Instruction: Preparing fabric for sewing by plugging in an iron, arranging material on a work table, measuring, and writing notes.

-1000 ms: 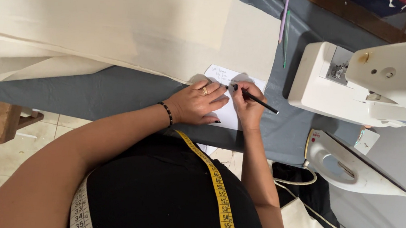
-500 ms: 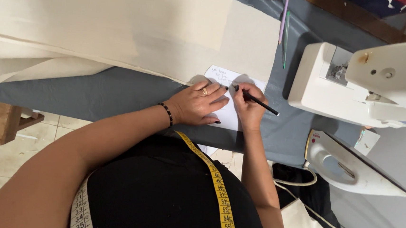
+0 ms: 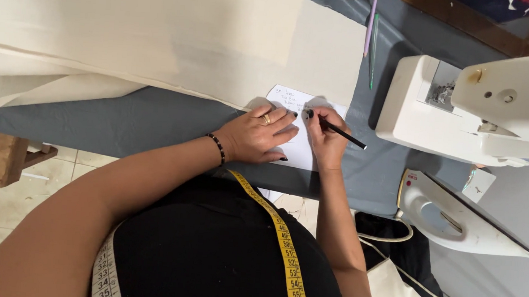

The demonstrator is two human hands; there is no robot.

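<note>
- The left hand [image 3: 259, 136] lies flat on a white sheet of paper [image 3: 302, 146], fingers spread and holding nothing.
- The right hand [image 3: 326, 137] has its fingers pinched around a black pencil [image 3: 340, 133], the tip seemingly on the paper, though the hand hides it.
- The paper rests on the grey surface [image 3: 123, 123], just beside cream fabric [image 3: 161, 29].
- A white sewing machine [image 3: 466, 107] stands near the right hand; an iron [image 3: 458, 215] lies below it.

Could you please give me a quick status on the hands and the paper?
Left hand flat on white paper. Right hand holds black pencil, tip at paper. Cream fabric beside; nothing in the way.
</note>
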